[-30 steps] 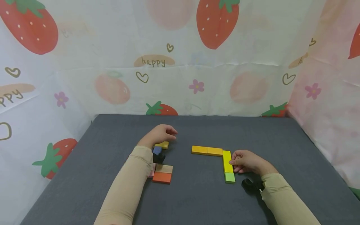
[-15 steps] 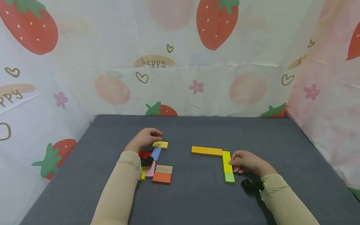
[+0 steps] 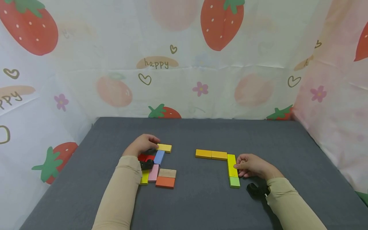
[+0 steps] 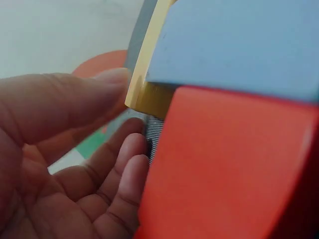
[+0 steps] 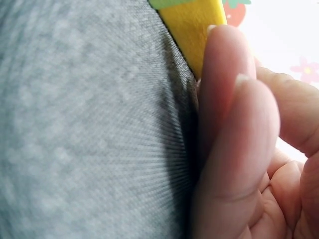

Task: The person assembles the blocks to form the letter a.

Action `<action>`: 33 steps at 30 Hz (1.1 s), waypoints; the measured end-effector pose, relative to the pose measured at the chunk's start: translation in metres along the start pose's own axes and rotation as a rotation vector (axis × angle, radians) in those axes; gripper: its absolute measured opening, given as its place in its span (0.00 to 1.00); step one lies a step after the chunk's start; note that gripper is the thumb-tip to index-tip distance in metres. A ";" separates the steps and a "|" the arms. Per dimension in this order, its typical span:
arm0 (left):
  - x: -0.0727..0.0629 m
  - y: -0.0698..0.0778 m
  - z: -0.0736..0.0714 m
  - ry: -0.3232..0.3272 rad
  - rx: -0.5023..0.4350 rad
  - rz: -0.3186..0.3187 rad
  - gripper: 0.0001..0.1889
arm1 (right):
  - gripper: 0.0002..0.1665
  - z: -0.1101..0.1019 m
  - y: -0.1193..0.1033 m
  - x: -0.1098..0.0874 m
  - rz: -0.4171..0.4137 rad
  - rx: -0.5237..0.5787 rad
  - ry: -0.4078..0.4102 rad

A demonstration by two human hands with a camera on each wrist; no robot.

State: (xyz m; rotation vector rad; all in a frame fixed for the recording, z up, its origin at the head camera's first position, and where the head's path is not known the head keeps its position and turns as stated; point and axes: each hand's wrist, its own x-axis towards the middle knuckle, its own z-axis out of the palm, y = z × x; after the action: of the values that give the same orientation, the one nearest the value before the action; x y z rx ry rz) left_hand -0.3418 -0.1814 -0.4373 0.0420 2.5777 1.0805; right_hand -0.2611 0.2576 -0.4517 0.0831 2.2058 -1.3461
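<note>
My left hand (image 3: 141, 145) is at the left end of a pale yellow block (image 3: 164, 148). The thumb (image 4: 102, 89) touches or nearly touches that end, while the other fingers hang loosely bent. A blue block (image 3: 159, 157) lies against the yellow one, with red blocks (image 4: 234, 164) beside it, partly hidden by the wrist. My right hand (image 3: 253, 164) rests beside a bright yellow block (image 3: 232, 164), thumb tip against its right edge, fingers loosely bent on the cloth. A green block (image 3: 234, 182) adjoins its near end. Two orange-yellow blocks (image 3: 211, 154) run leftward from its far end.
Nearer on the left lie a pink block (image 3: 153, 173), another yellow block (image 3: 144, 177), a plain wood block (image 3: 168, 173) and an orange block (image 3: 165, 182). Dark grey cloth (image 3: 195, 204) covers the table. A strawberry-print curtain (image 3: 224, 95) stands behind it.
My left hand has moved left and slightly nearer, uncovering the blue, pink, red and yellow blocks. The pale yellow block has turned a little. My right hand has stayed in place.
</note>
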 end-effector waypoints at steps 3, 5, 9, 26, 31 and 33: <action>0.000 0.001 0.000 -0.015 0.032 -0.016 0.16 | 0.12 0.000 -0.001 -0.001 -0.008 0.001 -0.006; -0.001 0.004 0.001 -0.018 0.041 -0.025 0.15 | 0.12 0.000 -0.001 -0.002 -0.011 0.002 -0.008; -0.005 0.010 0.001 -0.020 0.055 -0.039 0.14 | 0.13 0.000 -0.001 -0.001 -0.012 0.000 -0.009; -0.007 0.015 0.003 0.016 0.129 -0.002 0.09 | 0.13 0.000 -0.001 -0.001 -0.004 0.003 -0.009; -0.007 0.019 0.004 -0.006 0.172 0.010 0.16 | 0.12 -0.001 -0.001 0.000 0.001 -0.002 -0.008; -0.006 0.020 0.005 -0.013 0.182 0.005 0.16 | 0.12 -0.001 -0.001 0.000 -0.001 -0.003 -0.008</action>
State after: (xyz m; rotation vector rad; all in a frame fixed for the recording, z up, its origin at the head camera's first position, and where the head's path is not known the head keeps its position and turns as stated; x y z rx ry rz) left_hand -0.3371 -0.1646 -0.4250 0.0998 2.6579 0.8408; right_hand -0.2617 0.2579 -0.4511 0.0751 2.2019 -1.3416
